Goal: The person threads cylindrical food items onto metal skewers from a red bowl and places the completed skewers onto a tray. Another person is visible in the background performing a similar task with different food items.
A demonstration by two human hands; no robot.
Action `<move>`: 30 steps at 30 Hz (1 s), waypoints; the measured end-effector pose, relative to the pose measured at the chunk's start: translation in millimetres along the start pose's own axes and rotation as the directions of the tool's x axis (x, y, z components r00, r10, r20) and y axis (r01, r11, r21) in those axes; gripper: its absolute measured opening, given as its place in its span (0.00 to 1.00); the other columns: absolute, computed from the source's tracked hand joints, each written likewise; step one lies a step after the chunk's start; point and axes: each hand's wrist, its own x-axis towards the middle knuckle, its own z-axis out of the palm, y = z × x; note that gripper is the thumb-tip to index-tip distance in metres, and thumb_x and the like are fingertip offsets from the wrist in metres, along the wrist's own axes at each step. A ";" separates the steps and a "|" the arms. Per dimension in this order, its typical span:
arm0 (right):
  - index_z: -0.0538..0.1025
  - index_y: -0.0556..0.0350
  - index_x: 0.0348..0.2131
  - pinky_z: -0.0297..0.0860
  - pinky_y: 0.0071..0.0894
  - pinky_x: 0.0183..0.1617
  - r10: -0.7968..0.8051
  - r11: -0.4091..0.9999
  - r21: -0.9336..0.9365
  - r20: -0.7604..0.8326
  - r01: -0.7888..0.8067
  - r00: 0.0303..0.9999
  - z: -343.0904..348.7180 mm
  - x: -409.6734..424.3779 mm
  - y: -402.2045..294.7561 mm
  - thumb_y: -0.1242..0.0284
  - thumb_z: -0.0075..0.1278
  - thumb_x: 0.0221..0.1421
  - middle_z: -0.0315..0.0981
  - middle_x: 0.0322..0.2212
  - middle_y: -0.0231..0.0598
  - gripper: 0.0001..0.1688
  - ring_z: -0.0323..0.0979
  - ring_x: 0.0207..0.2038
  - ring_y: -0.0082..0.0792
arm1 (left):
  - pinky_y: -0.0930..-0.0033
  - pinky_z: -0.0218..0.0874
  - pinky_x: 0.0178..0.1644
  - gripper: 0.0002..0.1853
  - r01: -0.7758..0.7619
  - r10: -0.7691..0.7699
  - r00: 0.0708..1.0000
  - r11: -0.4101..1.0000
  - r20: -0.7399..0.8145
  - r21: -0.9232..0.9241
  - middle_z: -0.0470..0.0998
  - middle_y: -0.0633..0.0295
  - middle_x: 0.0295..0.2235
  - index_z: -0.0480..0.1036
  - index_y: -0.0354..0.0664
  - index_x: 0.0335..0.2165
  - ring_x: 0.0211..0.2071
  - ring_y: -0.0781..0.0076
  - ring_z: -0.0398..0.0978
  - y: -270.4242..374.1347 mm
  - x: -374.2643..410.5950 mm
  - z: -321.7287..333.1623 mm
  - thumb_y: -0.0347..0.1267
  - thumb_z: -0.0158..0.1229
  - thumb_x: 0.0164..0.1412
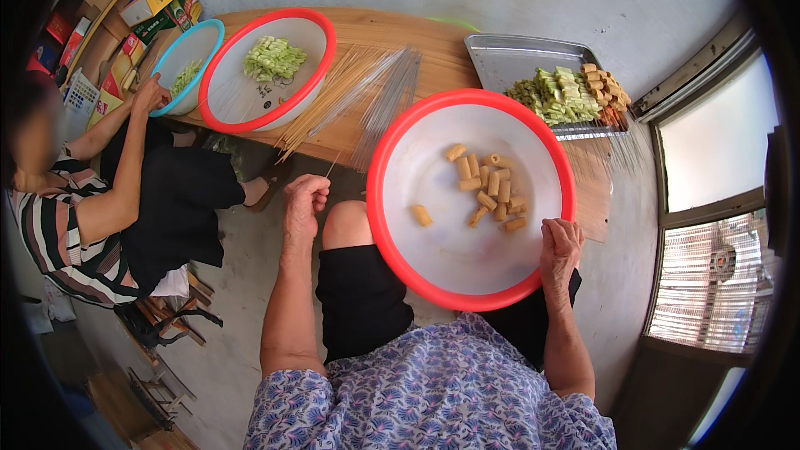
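My left hand (302, 207) is closed around a thin skewer (332, 165), whose visible end points up and right toward the table edge. Across my lap rests a white plastic basin (431, 156) with a red rim. Inside it lie several short tan food rolls (494, 184), mostly grouped at the right, and one roll (421, 215) lies apart on the left. My right hand (560, 249) is on the basin's right rim, fingers bent over it. Metal skewers (390, 106) and bamboo skewers (331, 90) lie spread on the table beyond the basin.
On the wooden table (375, 25) stand a metal tray (512, 53) of loaded skewers (565, 97), another red-rimmed basin (219, 90) with cut green vegetable (275, 57), and a blue-rimmed basin (214, 44). A person (94, 200) sits at the left, hands at the blue-rimmed basin. A window (712, 281) is at the right.
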 end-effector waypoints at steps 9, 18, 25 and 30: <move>0.60 0.55 0.54 0.64 0.34 0.37 -0.043 0.958 0.282 -0.015 0.045 0.999 -3.3 12.8 -62.2 0.82 0.56 0.38 0.67 0.31 0.41 0.41 0.65 0.32 0.38 | 0.84 0.45 0.17 0.06 0.138 -0.102 0.908 0.988 0.405 -0.062 0.65 0.69 0.13 0.70 0.35 0.18 0.14 0.87 0.57 36.2 -159.2 88.7 0.26 0.52 0.48; 0.72 0.59 0.37 0.63 0.28 0.34 0.177 0.940 0.309 -0.085 -0.143 0.981 -22.0 -4.0 -36.0 0.70 0.50 0.52 0.65 0.27 0.41 0.13 0.64 0.29 0.33 | 0.76 0.60 0.26 0.11 -0.106 -0.254 0.559 0.922 0.789 0.372 0.71 0.65 0.18 0.71 0.35 0.24 0.20 0.79 0.68 17.9 -193.0 142.9 0.34 0.55 0.53; 0.74 0.62 0.31 0.62 0.22 0.32 0.473 0.464 0.761 0.219 -0.453 0.853 -30.1 -16.1 -30.9 0.59 0.41 0.59 0.66 0.19 0.33 0.22 0.65 0.25 0.25 | 0.56 0.62 0.38 0.04 -0.795 0.171 0.578 -0.105 0.798 0.598 0.69 0.50 0.29 0.68 0.36 0.25 0.35 0.49 0.69 -23.2 -67.4 134.0 0.26 0.48 0.51; 0.74 0.64 0.38 0.66 0.21 0.35 0.419 0.370 0.813 0.285 -0.449 0.862 -32.7 -22.8 -31.5 0.67 0.49 0.55 0.70 0.23 0.33 0.17 0.68 0.27 0.25 | 0.55 0.63 0.40 0.05 -0.751 -0.024 0.654 -0.133 0.756 0.646 0.69 0.49 0.32 0.69 0.36 0.26 0.37 0.50 0.70 -49.9 -39.5 134.0 0.23 0.46 0.50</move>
